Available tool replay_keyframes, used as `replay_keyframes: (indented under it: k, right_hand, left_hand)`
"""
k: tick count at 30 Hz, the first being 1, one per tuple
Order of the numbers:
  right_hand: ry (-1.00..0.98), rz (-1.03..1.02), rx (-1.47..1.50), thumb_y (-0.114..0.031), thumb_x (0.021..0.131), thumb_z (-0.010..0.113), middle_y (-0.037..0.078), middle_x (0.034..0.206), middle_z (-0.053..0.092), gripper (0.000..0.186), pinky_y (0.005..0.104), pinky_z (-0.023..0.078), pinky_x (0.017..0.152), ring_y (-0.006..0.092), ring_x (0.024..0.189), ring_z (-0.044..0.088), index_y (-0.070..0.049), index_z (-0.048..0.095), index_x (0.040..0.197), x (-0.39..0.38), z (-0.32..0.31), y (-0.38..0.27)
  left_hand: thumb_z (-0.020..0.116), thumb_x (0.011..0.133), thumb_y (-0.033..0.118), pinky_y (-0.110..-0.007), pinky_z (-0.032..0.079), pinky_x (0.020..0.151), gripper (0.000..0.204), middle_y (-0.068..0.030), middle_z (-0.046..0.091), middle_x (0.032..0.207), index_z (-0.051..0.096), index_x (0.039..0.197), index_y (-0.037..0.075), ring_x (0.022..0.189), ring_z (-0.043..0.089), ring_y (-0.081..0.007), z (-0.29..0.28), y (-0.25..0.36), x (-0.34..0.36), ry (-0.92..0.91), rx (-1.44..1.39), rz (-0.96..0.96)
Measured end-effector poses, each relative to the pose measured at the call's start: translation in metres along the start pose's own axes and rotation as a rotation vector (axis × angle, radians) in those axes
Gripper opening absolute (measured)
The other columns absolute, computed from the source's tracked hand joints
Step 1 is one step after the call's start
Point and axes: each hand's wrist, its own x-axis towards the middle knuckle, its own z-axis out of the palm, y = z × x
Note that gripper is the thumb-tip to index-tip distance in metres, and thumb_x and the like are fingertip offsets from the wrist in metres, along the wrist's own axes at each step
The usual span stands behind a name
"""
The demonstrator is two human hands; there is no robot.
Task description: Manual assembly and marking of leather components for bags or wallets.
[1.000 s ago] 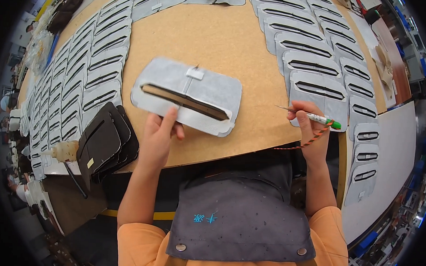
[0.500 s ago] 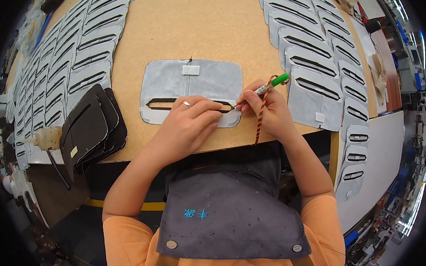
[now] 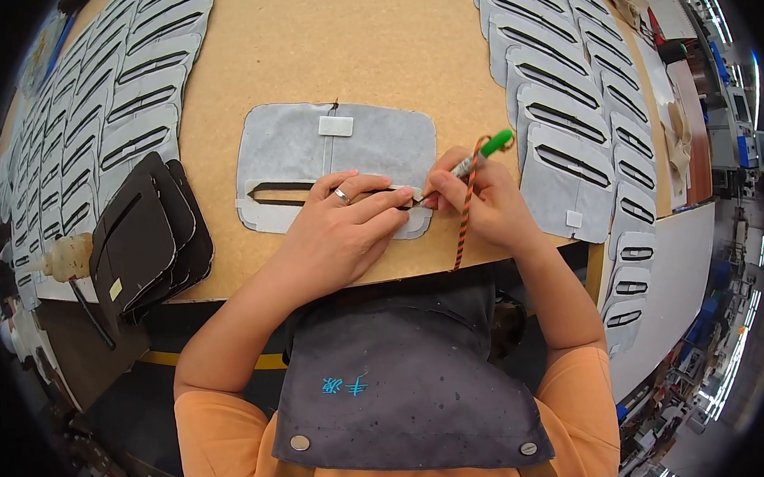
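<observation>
Resting over the lower part of the grey panel [image 3: 369, 145], my left hand [image 3: 339, 236] has its fingers extended and closed around nothing. The panel lies flat on the tan surface [image 3: 331, 53] at the middle of the frame, its long axis running left to right. Its dark-edged slot [image 3: 286, 189] runs nearly the same way, dipping slightly toward the right. That slot's right end lies between my hands: my left fingertips are just left of it, my right hand [image 3: 485, 201] just right of it, both very close. My right hand is pinched around a green-ended pen-shaped tool [image 3: 492, 148], a striped cord [image 3: 464, 222] trailing below. The tool slants down and left toward that slot end; I cannot tell whether its tip touches the material. Overlapping slotted pieces [image 3: 146, 102] fill the upper left, others the right side, and a stack of dark panels [image 3: 139, 228] sits at lower left, beside a bottle [image 3: 69, 257].
</observation>
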Motion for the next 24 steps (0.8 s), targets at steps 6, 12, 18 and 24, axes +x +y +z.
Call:
replay_keyframes:
  k: [6, 12, 18, 24]
  right_hand:
    - [-0.035, -0.775, -0.86, -0.013, 0.08, 0.068, 0.006, 0.095, 0.064, 0.012, 0.0356, 0.048, 0.084, 0.0207, 0.077, 0.061, -0.007, 0.059, 0.084, -0.033, -0.001, 0.015]
    - [0.016, -0.751, -0.937, -0.009, 0.078, 0.068, 0.007, 0.105, 0.064, 0.013, 0.0381, 0.046, 0.089, 0.0199, 0.084, 0.063, -0.005, 0.061, 0.088, -0.049, 0.001, 0.025]
    - [0.236, -0.509, -0.288, 0.002, 0.079, 0.066, 0.013, 0.097, 0.067, 0.014, 0.0299, 0.051, 0.075, 0.0241, 0.086, 0.064, -0.002, 0.063, 0.092, -0.053, 0.002, 0.026]
    - [0.233, -0.512, -0.443, 0.003, 0.077, 0.067, 0.013, 0.092, 0.066, 0.013, 0.0307, 0.05, 0.07, 0.0253, 0.083, 0.063, -0.002, 0.062, 0.089, -0.048, 0.01, 0.021]
  left_hand:
    - [0.063, 0.079, 0.014, -0.038, 0.034, 0.098, 0.012, 0.0035, 0.061, 0.112, 0.059, 0.09, 0.012, 0.109, 0.053, -0.0156, 0.001, 0.002, 0.0, 0.021, 0.012, -0.036]
    - [0.063, 0.079, 0.014, -0.036, 0.036, 0.09, 0.011, 0.0026, 0.062, 0.101, 0.058, 0.089, 0.012, 0.096, 0.056, -0.0185, 0.007, 0.008, 0.005, 0.108, 0.036, -0.084]
    - [0.063, 0.079, 0.013, -0.035, 0.035, 0.089, 0.013, 0.0016, 0.061, 0.102, 0.058, 0.091, 0.011, 0.096, 0.054, -0.0187, 0.008, 0.009, 0.006, 0.137, -0.014, -0.127]
    - [0.065, 0.077, 0.012, -0.034, 0.035, 0.087, 0.023, 0.0014, 0.059, 0.103, 0.06, 0.099, 0.009, 0.096, 0.054, -0.0179, 0.011, 0.006, 0.003, 0.161, 0.026, -0.037]
